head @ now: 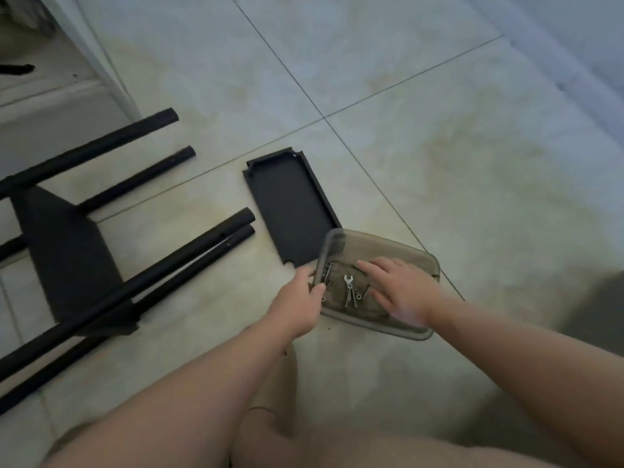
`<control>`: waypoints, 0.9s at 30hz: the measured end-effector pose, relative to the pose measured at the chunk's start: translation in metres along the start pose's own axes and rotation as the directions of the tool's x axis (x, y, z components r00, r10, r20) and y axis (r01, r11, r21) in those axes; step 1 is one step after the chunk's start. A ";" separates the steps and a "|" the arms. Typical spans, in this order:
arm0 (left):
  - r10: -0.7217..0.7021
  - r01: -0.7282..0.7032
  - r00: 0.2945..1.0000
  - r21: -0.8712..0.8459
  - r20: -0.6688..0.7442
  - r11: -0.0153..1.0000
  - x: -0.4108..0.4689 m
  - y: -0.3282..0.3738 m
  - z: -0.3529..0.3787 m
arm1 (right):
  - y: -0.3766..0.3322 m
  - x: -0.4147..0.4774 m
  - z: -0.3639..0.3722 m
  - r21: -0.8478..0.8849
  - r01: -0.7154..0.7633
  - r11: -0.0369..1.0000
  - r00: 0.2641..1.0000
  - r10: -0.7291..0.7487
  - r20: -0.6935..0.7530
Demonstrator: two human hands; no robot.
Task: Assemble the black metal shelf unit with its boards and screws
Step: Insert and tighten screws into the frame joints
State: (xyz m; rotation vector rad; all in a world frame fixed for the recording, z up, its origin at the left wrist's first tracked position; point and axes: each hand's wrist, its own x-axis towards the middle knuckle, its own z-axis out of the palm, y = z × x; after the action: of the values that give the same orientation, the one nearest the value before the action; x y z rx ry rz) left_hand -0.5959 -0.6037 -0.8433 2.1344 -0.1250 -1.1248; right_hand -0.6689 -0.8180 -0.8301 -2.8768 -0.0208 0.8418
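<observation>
Far out to the left of my left hand lies the frame [135, 288], black tubes flat on the floor [439, 130] with one board [67, 251] already fixed across them. Just beyond that hand a loose board [290, 204] lies flat, and the tray [422, 261] overlaps its near corner.

My left hand [300, 298] pinches the tray's left rim, thumb and fingers curled on it. Between my hands, inside the tray, sit the screws [351, 297] and a small wrench [348, 282]. My right hand [401, 292] is wide and flat in the tray, fingers spread just right of the screws, holding nothing.

I judge the step to be picking out a screw. To do it well I'd hold the rim firm so the tray can't skid on the tile. I'd then narrow the right hand to thumb and forefinger and lift one screw by its shank rather than rake the pile. The screws are small and blurred, so I can't tell their lengths apart. I'd check each one before carrying it left to the frame.
</observation>
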 end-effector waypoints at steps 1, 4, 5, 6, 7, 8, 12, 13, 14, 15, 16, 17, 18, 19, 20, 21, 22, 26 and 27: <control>-0.006 0.004 0.999 -0.040 -0.046 0.999 0.002 -0.003 0.007 | 0.000 0.007 0.007 0.008 -0.039 0.999 0.999 0.038 0.030; -0.015 0.002 0.995 -0.135 -0.100 0.991 0.008 -0.011 0.025 | 0.003 0.027 0.024 0.062 -0.215 0.975 0.974 0.210 0.081; -0.029 0.011 0.995 -0.183 -0.097 0.983 0.010 -0.012 0.029 | 0.004 0.033 0.029 0.099 -0.262 0.960 0.964 0.255 0.077; -0.047 0.025 0.995 -0.226 -0.092 0.974 0.012 -0.013 0.031 | 0.004 0.039 0.033 0.132 -0.293 0.947 0.956 0.286 0.069; -0.062 0.038 0.994 -0.263 -0.086 0.964 0.014 -0.013 0.032 | 0.005 0.045 0.037 0.153 -0.311 0.938 0.950 0.304 0.067; -0.070 0.046 0.995 -0.288 -0.073 0.957 0.016 -0.013 0.033 | 0.006 0.051 0.040 0.163 -0.323 0.932 0.946 0.316 0.071; -0.064 0.063 0.998 -0.283 0.005 0.957 0.022 -0.013 0.033 | 0.009 0.071 0.051 0.136 -0.359 0.923 0.932 0.348 0.104; -0.061 0.063 0.998 -0.278 0.016 0.959 0.024 -0.013 0.032 | 0.010 0.075 0.054 0.110 -0.361 0.926 0.931 0.351 0.099; -0.060 0.064 0.998 -0.276 0.023 0.959 0.025 -0.013 0.031 | 0.010 0.077 0.057 0.076 -0.361 0.930 0.931 0.354 0.092; -0.059 0.065 0.998 -0.279 0.030 0.958 0.026 -0.014 0.030 | 0.011 0.079 0.059 0.042 -0.361 0.932 0.931 0.356 0.085; -0.059 0.067 0.998 -0.281 0.035 0.957 0.026 -0.014 0.029 | 0.011 0.080 0.060 0.015 -0.359 0.933 0.931 0.357 0.079; -0.061 0.069 0.997 -0.285 0.038 0.956 0.026 -0.013 0.029 | 0.012 0.081 0.062 -0.009 -0.355 0.935 0.932 0.355 0.074; -0.068 0.077 0.997 -0.292 0.040 0.953 0.025 -0.012 0.029 | 0.013 0.081 0.063 -0.033 -0.347 0.937 0.935 0.349 0.066; -0.079 0.088 0.996 -0.304 0.043 0.949 0.025 -0.011 0.029 | 0.013 0.081 0.063 -0.058 -0.337 0.940 0.938 0.341 0.059; -0.090 0.100 0.995 -0.322 0.047 0.941 0.023 -0.009 0.030 | 0.014 0.081 0.063 -0.079 -0.327 0.942 0.942 0.332 0.056; -0.100 0.111 0.994 -0.341 0.051 0.933 0.022 -0.007 0.031 | 0.015 0.080 0.062 -0.091 -0.318 0.944 0.945 0.324 0.055; -0.108 0.121 0.993 -0.356 0.055 0.927 0.020 -0.006 0.032 | 0.016 0.079 0.060 -0.090 -0.313 0.946 0.947 0.318 0.050; -0.117 0.155 0.987 -0.431 0.112 0.889 0.019 0.003 0.040 | 0.012 0.062 0.042 0.080 -0.327 0.942 0.941 0.332 -0.068; -0.110 0.163 0.984 -0.443 0.142 0.882 0.018 0.007 0.041 | 0.010 0.056 0.035 0.144 -0.334 0.932 0.931 0.350 -0.106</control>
State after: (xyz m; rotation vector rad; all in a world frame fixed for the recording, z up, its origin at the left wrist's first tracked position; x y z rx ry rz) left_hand -0.6143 -0.6382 -0.8669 1.6814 0.2233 -1.2186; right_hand -0.6404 -0.8201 -0.8904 -2.8496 0.5442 0.6735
